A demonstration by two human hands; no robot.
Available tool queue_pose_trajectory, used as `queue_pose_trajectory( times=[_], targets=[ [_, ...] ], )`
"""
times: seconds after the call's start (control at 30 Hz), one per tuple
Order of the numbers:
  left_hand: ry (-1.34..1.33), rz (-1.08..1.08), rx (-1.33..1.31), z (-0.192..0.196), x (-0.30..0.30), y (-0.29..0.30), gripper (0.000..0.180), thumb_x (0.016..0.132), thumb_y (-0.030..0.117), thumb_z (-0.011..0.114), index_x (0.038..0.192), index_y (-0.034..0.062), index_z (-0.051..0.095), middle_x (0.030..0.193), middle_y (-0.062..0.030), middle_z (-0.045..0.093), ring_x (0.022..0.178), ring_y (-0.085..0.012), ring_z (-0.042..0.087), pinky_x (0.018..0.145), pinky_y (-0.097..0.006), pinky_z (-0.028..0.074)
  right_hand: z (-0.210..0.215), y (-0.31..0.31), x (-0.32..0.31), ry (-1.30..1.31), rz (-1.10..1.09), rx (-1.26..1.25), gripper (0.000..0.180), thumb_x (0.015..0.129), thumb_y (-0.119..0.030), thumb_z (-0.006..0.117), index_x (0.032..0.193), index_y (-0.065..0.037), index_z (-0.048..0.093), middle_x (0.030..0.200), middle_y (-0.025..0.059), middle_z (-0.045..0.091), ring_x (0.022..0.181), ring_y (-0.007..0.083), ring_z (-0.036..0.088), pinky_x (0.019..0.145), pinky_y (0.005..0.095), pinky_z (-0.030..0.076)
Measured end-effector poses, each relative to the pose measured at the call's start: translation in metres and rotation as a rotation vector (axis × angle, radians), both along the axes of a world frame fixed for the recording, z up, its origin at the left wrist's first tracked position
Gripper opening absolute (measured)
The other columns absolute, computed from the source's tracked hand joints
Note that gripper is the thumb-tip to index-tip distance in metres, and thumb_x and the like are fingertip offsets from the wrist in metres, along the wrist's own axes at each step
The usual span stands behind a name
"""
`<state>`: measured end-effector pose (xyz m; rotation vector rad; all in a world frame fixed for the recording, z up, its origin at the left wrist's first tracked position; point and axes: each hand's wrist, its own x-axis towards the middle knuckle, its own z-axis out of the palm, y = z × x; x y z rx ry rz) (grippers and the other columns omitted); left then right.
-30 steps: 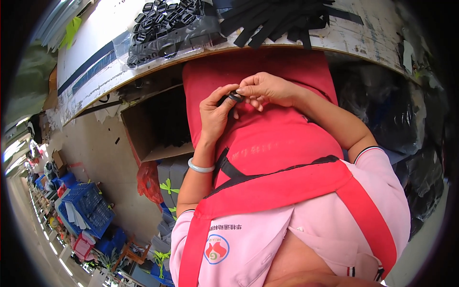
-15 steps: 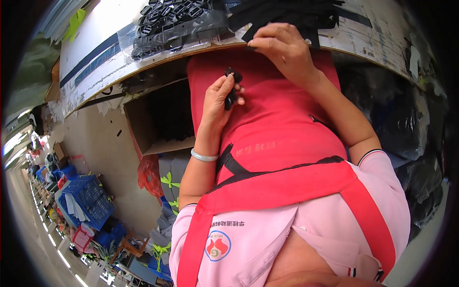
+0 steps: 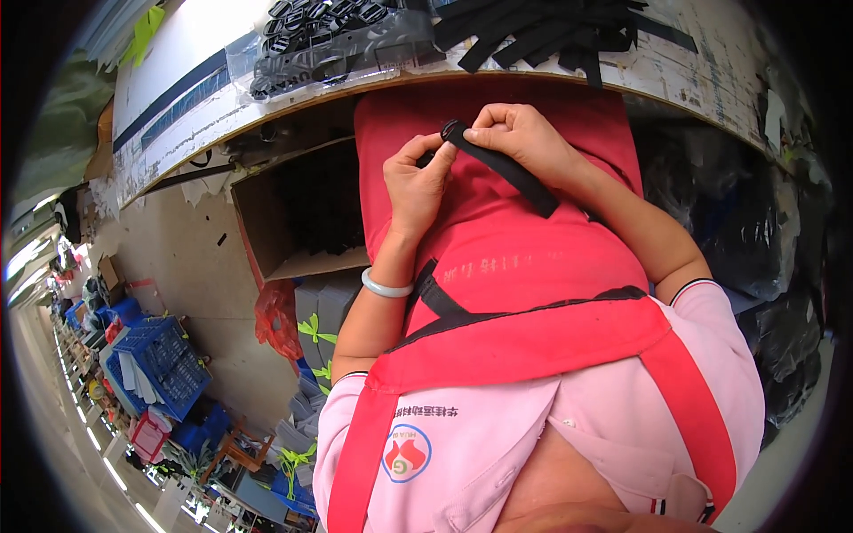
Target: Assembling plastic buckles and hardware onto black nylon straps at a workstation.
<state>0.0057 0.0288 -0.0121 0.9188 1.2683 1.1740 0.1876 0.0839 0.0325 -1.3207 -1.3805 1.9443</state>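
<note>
Over the red apron [image 3: 498,240], my two hands meet at a small black buckle [image 3: 450,130]. My left hand [image 3: 416,189] pinches it between thumb and fingers; its other fingers are curled, and what lies in the palm is mostly hidden. In the fingers of my right hand [image 3: 530,145] is a black webbing strap [image 3: 514,175], its near end at the buckle and its free length hanging down to the right over the apron. Whether the strap passes through the buckle is too small to tell.
On the table's [image 3: 195,133] far side lie loose black buckles [image 3: 311,25] on a clear plastic bag [image 3: 355,64], beside a heap of black straps [image 3: 542,31]. Under the table edge stands an open cardboard box [image 3: 258,222] with dark contents. Black plastic bags [image 3: 746,222] fill the right.
My right hand has come back from the strap heap toward me with a strap. My left hand has shifted slightly right, and the strap end now meets the buckle.
</note>
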Motion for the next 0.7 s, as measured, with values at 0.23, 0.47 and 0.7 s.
queue_pose_trajectory(
  times=[0.23,0.47,0.7],
  targets=[
    [0.515,0.048,0.432,0.010,0.002,0.006,0.011,0.078,0.000,0.073,0.089,-0.0003,0.068,0.067,-0.0068,0.055,0.058,-0.0126,0.052,0.052,-0.025,0.041,0.000,-0.004,-0.007,0.271,-0.172,-0.198,0.018,0.093,-0.022,0.063,0.090,-0.004,0.058,0.066,0.0004,0.059,0.051,0.0047,0.054,0.046,0.0185,0.046],
    [0.608,0.008,0.493,0.013,0.006,0.005,0.013,0.079,-0.001,0.071,0.091,0.0007,0.069,0.071,-0.0082,0.058,0.060,-0.0154,0.056,0.054,-0.027,0.044,-0.012,-0.006,-0.011,0.302,-0.232,-0.082,0.022,0.095,-0.024,0.062,0.095,-0.003,0.058,0.072,0.0032,0.062,0.054,0.0069,0.057,0.049,0.0190,0.048],
    [-0.017,0.003,0.146,0.010,-0.002,0.006,0.021,0.087,0.006,0.067,0.107,0.0013,0.066,0.079,-0.0055,0.063,0.058,-0.0120,0.057,0.048,-0.025,0.044,-0.022,0.007,-0.001,0.274,-0.103,-0.123,0.019,0.094,-0.019,0.063,0.103,-0.002,0.062,0.082,0.0013,0.064,0.071,0.0052,0.059,0.066,0.0188,0.049]
  ],
)
